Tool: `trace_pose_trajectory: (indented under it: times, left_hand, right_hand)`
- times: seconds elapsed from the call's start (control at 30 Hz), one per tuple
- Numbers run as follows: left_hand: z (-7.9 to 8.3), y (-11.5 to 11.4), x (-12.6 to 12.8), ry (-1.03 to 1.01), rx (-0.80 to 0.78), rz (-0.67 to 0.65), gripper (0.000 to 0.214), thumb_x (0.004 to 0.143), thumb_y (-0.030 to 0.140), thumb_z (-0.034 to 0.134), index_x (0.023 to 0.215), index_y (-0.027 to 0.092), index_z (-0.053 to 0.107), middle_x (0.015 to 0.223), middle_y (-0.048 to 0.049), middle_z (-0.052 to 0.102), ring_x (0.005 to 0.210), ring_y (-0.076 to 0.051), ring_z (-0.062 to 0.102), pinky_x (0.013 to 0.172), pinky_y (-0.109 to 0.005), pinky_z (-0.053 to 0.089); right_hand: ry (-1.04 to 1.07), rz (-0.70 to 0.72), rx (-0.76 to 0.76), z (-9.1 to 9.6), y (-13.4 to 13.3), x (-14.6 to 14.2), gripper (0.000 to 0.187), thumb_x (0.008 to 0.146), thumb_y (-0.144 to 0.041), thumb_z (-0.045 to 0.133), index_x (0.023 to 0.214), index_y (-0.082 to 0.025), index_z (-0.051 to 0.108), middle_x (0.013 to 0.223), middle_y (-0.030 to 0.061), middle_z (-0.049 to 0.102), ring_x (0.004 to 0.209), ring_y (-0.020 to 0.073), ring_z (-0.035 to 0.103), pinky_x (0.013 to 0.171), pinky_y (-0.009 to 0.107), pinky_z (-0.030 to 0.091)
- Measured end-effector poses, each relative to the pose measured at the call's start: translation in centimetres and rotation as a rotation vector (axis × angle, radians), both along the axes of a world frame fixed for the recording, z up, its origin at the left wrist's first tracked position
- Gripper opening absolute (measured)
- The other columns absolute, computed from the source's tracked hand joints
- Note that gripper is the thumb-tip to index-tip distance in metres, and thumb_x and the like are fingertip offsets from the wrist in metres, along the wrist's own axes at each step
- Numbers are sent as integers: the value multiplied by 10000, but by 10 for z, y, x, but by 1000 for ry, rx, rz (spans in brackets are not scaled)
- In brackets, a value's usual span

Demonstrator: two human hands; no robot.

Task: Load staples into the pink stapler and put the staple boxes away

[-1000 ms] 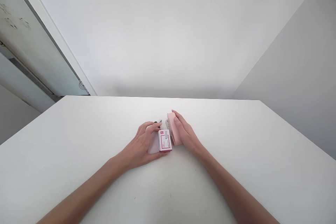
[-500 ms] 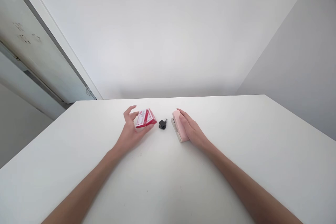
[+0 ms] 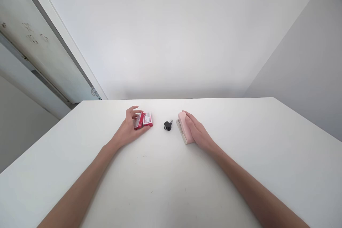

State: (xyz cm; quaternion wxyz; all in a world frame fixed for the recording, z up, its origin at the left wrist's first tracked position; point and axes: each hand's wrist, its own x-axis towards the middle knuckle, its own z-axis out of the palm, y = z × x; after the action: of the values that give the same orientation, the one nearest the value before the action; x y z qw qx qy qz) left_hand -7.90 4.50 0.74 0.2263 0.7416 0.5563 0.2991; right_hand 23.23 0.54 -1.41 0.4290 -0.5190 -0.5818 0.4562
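My left hand (image 3: pixel 129 126) curls around two small red-and-white boxes at the left of centre. The left box (image 3: pixel 139 121) is tilted and partly behind my fingers. The right box (image 3: pixel 148 118) sits against it, with my thumb along its near edge. My right hand (image 3: pixel 198 131) wraps the right side of a pink stapler (image 3: pixel 185 127), fingers over its far end; its pale base lies towards the left. Between the hands, touched by neither, lies a small black staple remover (image 3: pixel 167 125) with a metal tip.
The white table (image 3: pixel 165 185) has a few small dark marks. Its far edge runs along a white wall (image 3: pixel 176 35). A pale panel with a metal frame (image 3: pixel 45 50) stands beyond the table at the left.
My left hand has shifted slightly left with the boxes, which have tipped apart and turned their labels. My right hand keeps its hold on the stapler. The whole view has shifted slightly.
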Motion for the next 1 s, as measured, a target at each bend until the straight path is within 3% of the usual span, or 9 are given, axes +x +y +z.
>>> trace_pose_trajectory:
  times: [0.33,0.5,0.63,0.8,1.0]
  left_hand:
    - [4,5,-11,-20,-45,32,1008,788,553,778,1522,364,114,1336,-80,637,1250,-301,625,947,-454,555]
    - [5,6,-15,-12,-35,8,1021,762,557,801,1502,373,122,1442,-90,601,1268,-303,611,1027,-498,519]
    - [8,3,-9,-16,-51,-3,985,783,580,778,1498,367,135,1455,-102,607,1168,-295,659,957,-475,552]
    - [13,3,-12,6,-14,70,1004,768,610,789,1516,373,162,1384,-62,662,1030,-257,680,913,-439,554]
    - [17,9,-39,30,24,214,1064,728,644,805,1535,364,171,1365,-62,676,983,-253,680,878,-421,552]
  right_hand:
    - [-9,-5,5,0,-1,1,611,1021,-716,366,1521,-394,505,1597,-4,514,1471,287,466,1233,507,358]
    - [-13,4,8,-1,-1,2,608,1024,-714,361,1520,-395,506,1587,-3,527,1463,287,479,1226,505,372]
    - [-17,1,12,-1,-1,2,611,1021,-719,361,1516,-394,512,1577,-1,539,1455,290,489,1220,504,382]
    - [-17,1,7,-1,-1,2,608,1023,-716,358,1517,-396,514,1573,0,541,1435,291,505,1209,499,391]
    - [-22,-1,13,0,-2,2,596,1029,-707,355,1504,-392,527,1548,0,563,1415,287,519,1196,488,401]
